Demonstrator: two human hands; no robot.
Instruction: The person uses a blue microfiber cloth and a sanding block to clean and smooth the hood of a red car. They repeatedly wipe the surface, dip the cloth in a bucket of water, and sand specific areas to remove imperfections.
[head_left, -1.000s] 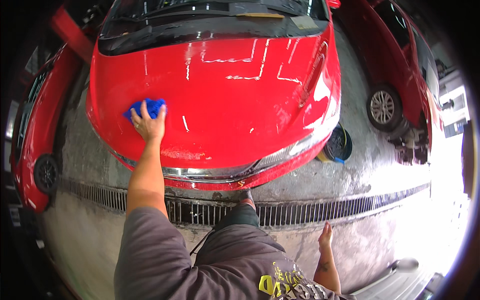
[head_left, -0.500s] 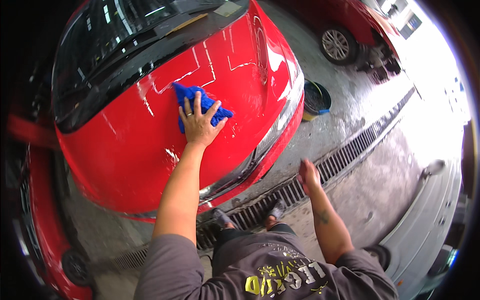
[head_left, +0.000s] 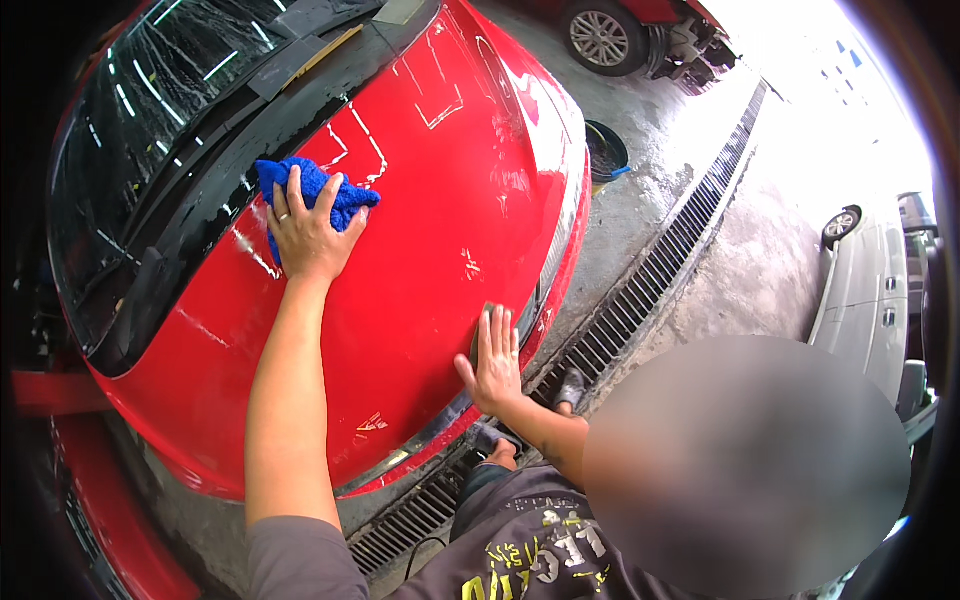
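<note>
A bunched blue microfibre cloth [head_left: 350,197] lies on the red car hood [head_left: 400,290], close to the windshield base. My left hand [head_left: 308,235] presses down on it with fingers spread, and a ring shows on one finger. Towards the hood's front edge, my right hand [head_left: 493,362] rests flat with its fingers stretched out and no tool in it. A dark patch shows beside those fingers; I cannot tell whether it is a reflection. White streaks [head_left: 368,140] and angular marks run over the paint, and the windshield [head_left: 150,130] is wet or streaky.
A dark bucket [head_left: 606,152] stands on the floor beyond the headlight. A long drain grate [head_left: 660,265] crosses the floor by my feet. Behind is a red car with an exposed front wheel [head_left: 604,36]; a silver car [head_left: 868,280] stands at right. A blurred oval covers the lower right.
My left hand has slid the cloth farther towards the windshield. My right hand, earlier held off the car above the floor, now rests on the hood. The view has shifted.
</note>
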